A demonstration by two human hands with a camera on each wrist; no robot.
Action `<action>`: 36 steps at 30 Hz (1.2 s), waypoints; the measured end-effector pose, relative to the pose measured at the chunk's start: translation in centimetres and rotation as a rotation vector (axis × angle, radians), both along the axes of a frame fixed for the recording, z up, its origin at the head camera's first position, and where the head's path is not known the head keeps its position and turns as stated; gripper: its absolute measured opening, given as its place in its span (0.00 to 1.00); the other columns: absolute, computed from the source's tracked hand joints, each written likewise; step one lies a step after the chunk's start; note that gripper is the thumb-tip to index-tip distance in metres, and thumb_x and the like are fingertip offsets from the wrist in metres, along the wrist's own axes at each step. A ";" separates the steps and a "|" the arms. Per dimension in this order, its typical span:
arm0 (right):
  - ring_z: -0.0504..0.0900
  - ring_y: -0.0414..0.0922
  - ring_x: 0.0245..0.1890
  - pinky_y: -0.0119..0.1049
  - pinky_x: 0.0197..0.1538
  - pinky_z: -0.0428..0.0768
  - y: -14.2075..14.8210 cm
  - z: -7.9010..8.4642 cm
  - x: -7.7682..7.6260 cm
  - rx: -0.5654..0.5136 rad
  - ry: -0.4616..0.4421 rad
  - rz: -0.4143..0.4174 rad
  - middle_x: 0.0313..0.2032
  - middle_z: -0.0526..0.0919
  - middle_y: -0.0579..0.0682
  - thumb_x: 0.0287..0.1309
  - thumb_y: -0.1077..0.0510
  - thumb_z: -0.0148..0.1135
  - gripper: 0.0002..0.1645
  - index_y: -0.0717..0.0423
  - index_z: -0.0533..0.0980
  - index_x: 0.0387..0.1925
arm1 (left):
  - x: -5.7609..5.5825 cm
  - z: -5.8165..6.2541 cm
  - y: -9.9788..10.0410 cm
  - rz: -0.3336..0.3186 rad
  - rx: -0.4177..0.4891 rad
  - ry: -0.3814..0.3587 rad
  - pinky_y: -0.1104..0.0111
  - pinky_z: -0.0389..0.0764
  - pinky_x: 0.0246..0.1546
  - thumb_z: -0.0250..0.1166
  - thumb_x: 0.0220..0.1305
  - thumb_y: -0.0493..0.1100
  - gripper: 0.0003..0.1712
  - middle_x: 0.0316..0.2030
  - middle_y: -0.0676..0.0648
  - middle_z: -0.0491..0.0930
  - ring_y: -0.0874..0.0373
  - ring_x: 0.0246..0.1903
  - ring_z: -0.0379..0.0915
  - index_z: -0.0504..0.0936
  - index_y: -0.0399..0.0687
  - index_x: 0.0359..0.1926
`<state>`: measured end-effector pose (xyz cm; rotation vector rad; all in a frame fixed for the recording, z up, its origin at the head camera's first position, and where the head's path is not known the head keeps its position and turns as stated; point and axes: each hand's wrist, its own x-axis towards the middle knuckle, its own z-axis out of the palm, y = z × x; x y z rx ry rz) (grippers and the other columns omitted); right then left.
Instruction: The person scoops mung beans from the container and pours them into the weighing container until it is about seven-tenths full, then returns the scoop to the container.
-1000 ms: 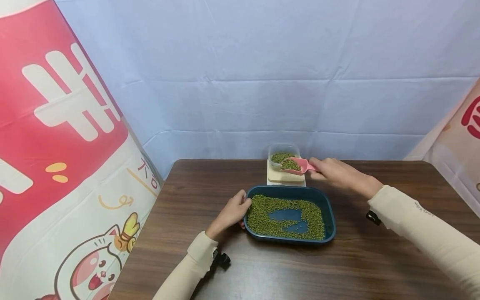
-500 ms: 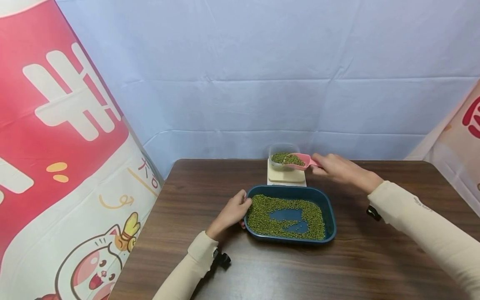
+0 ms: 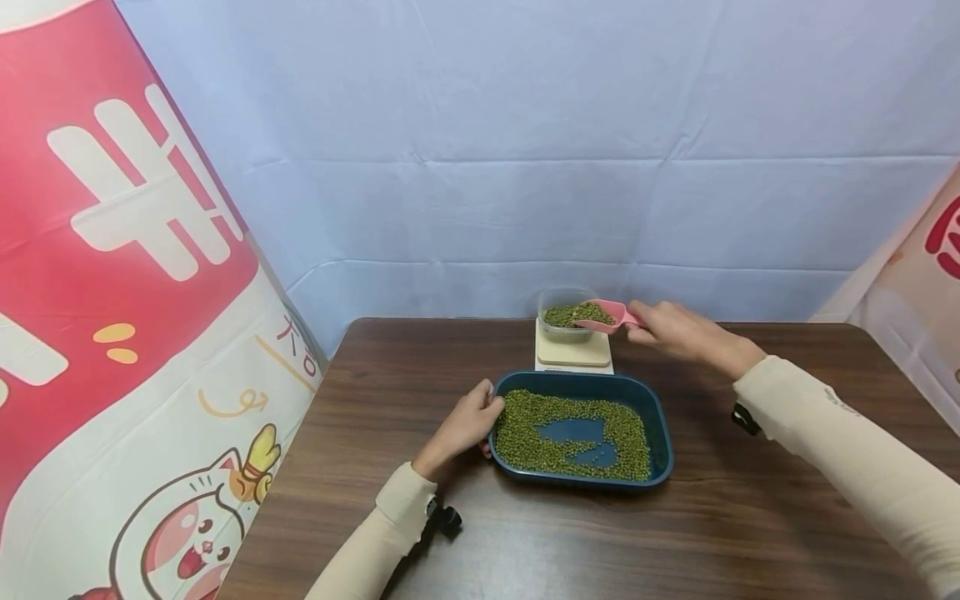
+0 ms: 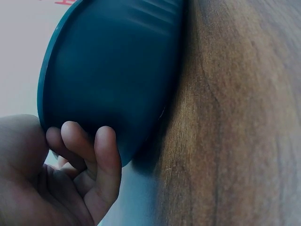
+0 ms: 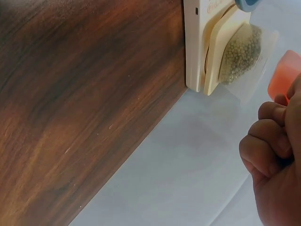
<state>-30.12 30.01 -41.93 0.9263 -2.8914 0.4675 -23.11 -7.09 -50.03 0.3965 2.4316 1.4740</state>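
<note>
In the head view my right hand point(image 3: 672, 332) grips the handle of a pink scoop point(image 3: 617, 315) loaded with green beans. The scoop's mouth is over the right side of a clear plastic container point(image 3: 551, 327), which holds more green beans and stands on a cream-topped kitchen scale point(image 3: 573, 354). My left hand point(image 3: 467, 421) pinches the left rim of a dark blue basin point(image 3: 660, 417). Green beans point(image 3: 525, 425) are spread over its bottom, with bare patches in the middle. In the left wrist view the thumb and fingers point(image 4: 108, 155) hold the basin's edge.
A brown wooden table point(image 3: 570, 550) bears everything. Its back edge runs close behind the scale, against a white cloth backdrop point(image 3: 480, 208). Printed banners hang left point(image 3: 135, 292) and right.
My right hand has lifted the scoop slightly and drawn it a little to the right over the container. My left hand and the basin have stayed in place.
</note>
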 end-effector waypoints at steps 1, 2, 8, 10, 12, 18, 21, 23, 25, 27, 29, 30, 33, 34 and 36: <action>0.64 0.39 0.16 0.31 0.17 0.65 0.0 0.0 -0.1 0.002 -0.004 -0.004 0.18 0.65 0.46 0.68 0.54 0.54 0.08 0.53 0.67 0.35 | 0.0 0.0 0.0 -0.002 0.000 0.001 0.60 0.82 0.11 0.46 0.74 0.47 0.13 0.15 0.44 0.72 0.52 0.08 0.73 0.61 0.44 0.34; 0.64 0.39 0.16 0.31 0.16 0.65 0.0 0.0 -0.1 0.006 -0.005 -0.008 0.18 0.65 0.46 0.68 0.55 0.55 0.08 0.53 0.67 0.35 | 0.0 0.0 0.0 -0.005 0.000 0.002 0.60 0.82 0.11 0.45 0.74 0.47 0.13 0.15 0.44 0.72 0.52 0.09 0.73 0.61 0.44 0.34; 0.64 0.39 0.15 0.31 0.15 0.65 0.1 0.1 -0.5 0.012 -0.031 -0.027 0.18 0.65 0.46 0.67 0.56 0.55 0.08 0.53 0.67 0.34 | 0.0 0.1 -0.2 -0.022 0.008 0.003 0.60 0.82 0.11 0.44 0.76 0.47 0.13 0.15 0.43 0.71 0.50 0.09 0.72 0.60 0.43 0.34; 0.64 0.39 0.15 0.31 0.15 0.65 0.1 0.1 -0.6 0.011 -0.033 -0.027 0.18 0.65 0.46 0.67 0.55 0.54 0.09 0.54 0.67 0.34 | 0.0 0.1 -0.3 -0.024 0.011 0.001 0.61 0.82 0.11 0.44 0.76 0.46 0.13 0.14 0.43 0.71 0.50 0.09 0.72 0.60 0.43 0.34; 0.65 0.40 0.16 0.31 0.16 0.66 0.1 0.2 -0.8 0.015 -0.025 -0.026 0.18 0.66 0.46 0.68 0.54 0.54 0.10 0.54 0.67 0.33 | 0.0 0.1 -0.3 -0.026 0.012 -0.002 0.61 0.82 0.11 0.44 0.76 0.47 0.13 0.14 0.43 0.71 0.50 0.09 0.72 0.60 0.43 0.34; 0.65 0.40 0.16 0.32 0.16 0.66 -0.1 0.4 -1.2 0.020 -0.013 -0.022 0.18 0.65 0.47 0.66 0.55 0.56 0.10 0.55 0.67 0.32 | 0.0 -0.1 -0.2 -0.018 0.010 -0.007 0.60 0.82 0.11 0.44 0.75 0.46 0.12 0.14 0.43 0.72 0.51 0.09 0.72 0.60 0.45 0.34; 0.65 0.41 0.16 0.32 0.17 0.65 -0.2 0.6 -1.3 0.020 -0.018 -0.022 0.18 0.65 0.47 0.66 0.57 0.56 0.09 0.55 0.67 0.32 | -0.1 -0.1 -0.2 -0.015 0.008 -0.005 0.59 0.82 0.11 0.45 0.75 0.46 0.12 0.14 0.42 0.72 0.51 0.08 0.72 0.60 0.45 0.34; 0.65 0.41 0.16 0.32 0.17 0.65 -0.2 0.7 -1.4 0.025 -0.022 -0.022 0.18 0.66 0.47 0.65 0.58 0.57 0.09 0.55 0.67 0.32 | -0.1 -0.2 -0.2 -0.016 0.009 -0.006 0.59 0.82 0.11 0.45 0.75 0.46 0.12 0.14 0.42 0.73 0.51 0.08 0.72 0.60 0.45 0.34; 0.65 0.40 0.16 0.33 0.17 0.65 -0.3 0.8 -1.5 0.033 -0.027 -0.020 0.19 0.66 0.47 0.66 0.58 0.56 0.08 0.56 0.68 0.32 | -0.1 -0.2 -0.2 -0.017 0.008 -0.007 0.59 0.82 0.11 0.45 0.75 0.47 0.12 0.14 0.43 0.73 0.51 0.08 0.72 0.61 0.45 0.34; 0.65 0.40 0.16 0.33 0.17 0.66 -0.4 0.9 -1.6 0.041 -0.033 -0.016 0.19 0.67 0.47 0.66 0.58 0.56 0.08 0.56 0.68 0.33 | -0.1 -0.2 -0.2 -0.016 0.006 -0.008 0.59 0.82 0.11 0.45 0.75 0.47 0.12 0.14 0.43 0.73 0.51 0.08 0.72 0.61 0.45 0.34; 0.65 0.40 0.16 0.33 0.17 0.67 -0.5 1.0 -1.6 0.050 -0.039 -0.013 0.19 0.67 0.47 0.66 0.58 0.56 0.08 0.57 0.69 0.33 | -0.1 -0.2 -0.2 -0.015 0.005 -0.009 0.59 0.82 0.11 0.45 0.75 0.47 0.12 0.14 0.43 0.73 0.51 0.08 0.72 0.61 0.45 0.34; 0.65 0.40 0.16 0.33 0.17 0.67 -0.6 1.1 -1.6 0.054 -0.042 -0.013 0.19 0.67 0.47 0.66 0.58 0.56 0.08 0.57 0.69 0.33 | -0.1 -0.2 -0.2 -0.014 0.004 -0.009 0.59 0.82 0.11 0.45 0.75 0.47 0.12 0.14 0.43 0.73 0.51 0.08 0.72 0.61 0.45 0.34; 0.65 0.40 0.16 0.33 0.17 0.66 -0.8 1.4 -1.6 0.071 -0.045 -0.013 0.18 0.67 0.47 0.66 0.57 0.55 0.08 0.57 0.69 0.33 | -0.1 -0.1 -0.1 -0.012 0.006 -0.009 0.59 0.82 0.10 0.45 0.75 0.46 0.12 0.13 0.43 0.72 0.52 0.08 0.72 0.61 0.45 0.34; 0.65 0.40 0.16 0.33 0.18 0.66 -0.8 1.4 -1.6 0.075 -0.043 -0.012 0.18 0.68 0.47 0.66 0.57 0.55 0.08 0.57 0.69 0.33 | -0.1 -0.1 -0.1 -0.011 0.006 -0.008 0.59 0.82 0.10 0.45 0.75 0.46 0.12 0.14 0.43 0.73 0.52 0.08 0.72 0.61 0.45 0.34; 0.65 0.40 0.16 0.32 0.18 0.66 -0.9 1.5 -1.7 0.081 -0.039 -0.007 0.18 0.67 0.47 0.66 0.57 0.56 0.09 0.57 0.69 0.32 | -0.1 -0.1 -0.1 -0.010 0.007 -0.007 0.59 0.82 0.10 0.45 0.75 0.46 0.12 0.14 0.43 0.73 0.52 0.08 0.72 0.61 0.45 0.34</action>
